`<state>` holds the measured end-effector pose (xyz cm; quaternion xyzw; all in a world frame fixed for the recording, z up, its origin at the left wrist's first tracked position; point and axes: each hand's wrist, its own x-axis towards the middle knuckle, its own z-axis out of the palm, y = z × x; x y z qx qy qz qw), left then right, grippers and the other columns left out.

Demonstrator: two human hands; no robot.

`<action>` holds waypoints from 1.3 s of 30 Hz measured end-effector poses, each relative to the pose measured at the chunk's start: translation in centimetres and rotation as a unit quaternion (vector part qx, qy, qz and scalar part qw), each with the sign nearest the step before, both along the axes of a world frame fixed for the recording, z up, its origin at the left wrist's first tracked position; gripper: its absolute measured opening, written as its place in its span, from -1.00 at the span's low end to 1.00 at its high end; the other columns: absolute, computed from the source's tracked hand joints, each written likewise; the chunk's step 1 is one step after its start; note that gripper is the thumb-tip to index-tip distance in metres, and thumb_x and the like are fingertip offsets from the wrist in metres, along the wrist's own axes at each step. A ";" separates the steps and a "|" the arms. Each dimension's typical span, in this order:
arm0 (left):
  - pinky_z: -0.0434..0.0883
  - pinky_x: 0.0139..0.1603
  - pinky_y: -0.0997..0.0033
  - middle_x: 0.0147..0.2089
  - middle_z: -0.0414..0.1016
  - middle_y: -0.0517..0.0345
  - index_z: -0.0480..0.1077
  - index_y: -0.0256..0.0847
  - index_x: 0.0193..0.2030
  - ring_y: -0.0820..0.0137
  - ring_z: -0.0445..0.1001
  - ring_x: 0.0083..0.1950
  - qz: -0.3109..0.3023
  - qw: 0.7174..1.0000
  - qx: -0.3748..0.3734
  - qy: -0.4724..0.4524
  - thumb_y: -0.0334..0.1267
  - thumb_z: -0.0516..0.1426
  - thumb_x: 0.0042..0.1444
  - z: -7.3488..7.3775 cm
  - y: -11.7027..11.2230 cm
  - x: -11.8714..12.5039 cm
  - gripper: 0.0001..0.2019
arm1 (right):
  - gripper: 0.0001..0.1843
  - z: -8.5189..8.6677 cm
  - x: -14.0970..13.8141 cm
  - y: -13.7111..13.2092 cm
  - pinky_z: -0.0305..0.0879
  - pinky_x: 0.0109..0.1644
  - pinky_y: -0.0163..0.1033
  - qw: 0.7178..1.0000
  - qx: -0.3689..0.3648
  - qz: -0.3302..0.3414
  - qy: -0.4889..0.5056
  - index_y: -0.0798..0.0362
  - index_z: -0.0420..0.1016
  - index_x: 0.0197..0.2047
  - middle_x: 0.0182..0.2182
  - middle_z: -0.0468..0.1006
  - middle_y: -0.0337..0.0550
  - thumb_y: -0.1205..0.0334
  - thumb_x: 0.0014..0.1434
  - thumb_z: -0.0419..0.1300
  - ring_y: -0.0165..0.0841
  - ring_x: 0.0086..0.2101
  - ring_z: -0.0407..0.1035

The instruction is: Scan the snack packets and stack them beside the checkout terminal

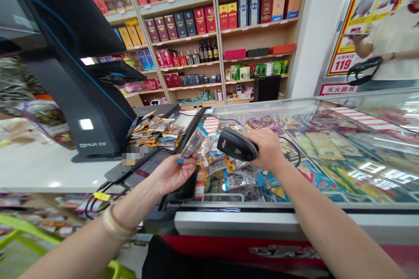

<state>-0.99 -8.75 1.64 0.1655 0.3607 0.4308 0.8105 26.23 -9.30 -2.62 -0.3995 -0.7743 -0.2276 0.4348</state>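
Wrapped round a black handheld barcode scanner (236, 144), my right hand (266, 150) holds it over the glass-topped freezer, its head pointing left. My left hand (178, 172) pinches a small clear snack packet (194, 141) with blue ends, held up just left of the scanner's head. Below the scanner, several similar packets (240, 181) with blue or orange ends lie on the glass. To the left of the packet in my hand, a heap of small snack packets (157, 130) rests beside the checkout terminal.
A black checkout terminal (94, 109) stands on the white counter (36, 174) at left. The glass-topped freezer (248, 218) stretches right. Shelves (183, 39) of boxes and bottles line the back. Another person (393, 52) stands behind the freezer. A green plastic basket (22, 239) is at lower left.
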 end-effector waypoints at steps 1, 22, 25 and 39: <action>0.16 -0.70 0.73 -0.44 0.26 0.18 0.29 -0.31 -0.33 0.69 0.15 -0.66 -0.004 1.000 0.008 0.012 -0.69 -0.17 0.08 -0.1 0.1 0.0 -0.69 | -0.78 0.0 0.0 0.0 0.10 -0.26 -0.17 1.000 0.000 0.002 -0.002 0.02 0.51 -0.25 -0.36 0.60 -0.10 0.16 0.01 0.17 -0.27 -0.31 0.42; 0.05 0.34 -0.23 0.43 -0.05 -0.35 -0.11 -0.12 0.47 -0.16 -0.03 0.45 -0.097 0.509 0.572 0.636 0.06 0.34 -0.12 -7.7 4.6 4.0 0.08 | -0.72 -1.6 2.1 1.8 0.20 -0.25 -0.17 0.993 0.021 -0.091 0.069 0.04 0.50 -0.23 -0.34 0.58 -0.04 0.16 -0.02 0.14 -0.19 -0.30 0.43; 0.06 0.33 -0.22 0.41 0.02 -0.33 -0.15 -0.11 0.47 -0.13 0.01 0.43 -0.103 0.483 0.584 0.644 0.07 0.33 -0.09 -7.7 5.7 5.0 0.07 | -0.69 -1.8 2.2 2.0 0.22 -0.24 -0.16 0.993 0.019 -0.095 0.070 0.05 0.50 -0.19 -0.33 0.58 -0.03 0.16 -0.03 0.13 -0.18 -0.29 0.43; 0.00 0.40 -0.10 0.44 -0.02 -0.30 -0.07 -0.17 0.45 -0.05 -0.08 0.48 -0.085 0.523 0.600 0.599 0.07 0.26 -0.01 -6.6 6.6 2.6 -0.04 | -0.73 -2.3 3.0 2.4 0.26 -0.28 -0.15 0.992 0.046 -0.097 0.063 0.05 0.51 -0.23 -0.34 0.60 -0.01 0.13 0.01 0.15 -0.15 -0.32 0.47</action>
